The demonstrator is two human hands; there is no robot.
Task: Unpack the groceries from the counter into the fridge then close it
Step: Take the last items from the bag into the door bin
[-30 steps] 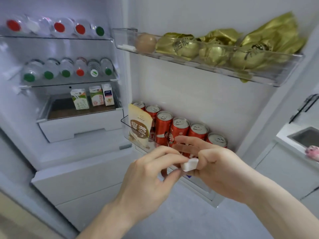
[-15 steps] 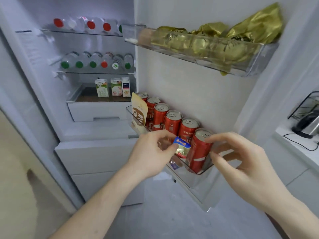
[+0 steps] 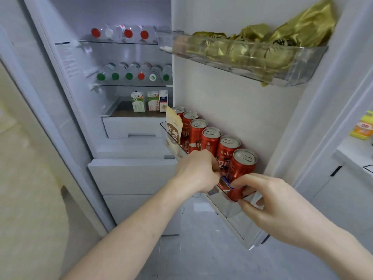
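The fridge stands open with its door [image 3: 232, 102] swung to the right. My left hand [image 3: 196, 172] pinches a small blue and white packet [image 3: 225, 182] and holds it just inside the lower door bin [image 3: 228, 209], in front of the nearest red cans [image 3: 243, 166]. My right hand [image 3: 272, 201] is at the bin's near end. Its thumb lies by the packet and its fingers curl around the bin's corner. A beige pouch [image 3: 173, 134] stands at the bin's far end.
The upper door bin [image 3: 286, 77] holds gold foil packages [image 3: 302, 29]. Inside the fridge, bottles [image 3: 129, 74] lie on two glass shelves and three cartons [image 3: 150, 102] stand above a drawer. A counter with a yellow bottle [image 3: 363, 126] is at the far right.
The packet passed from between both hands to my left hand alone and went down into the lower door bin. My right hand moved onto the bin's near corner. The view shifted left.
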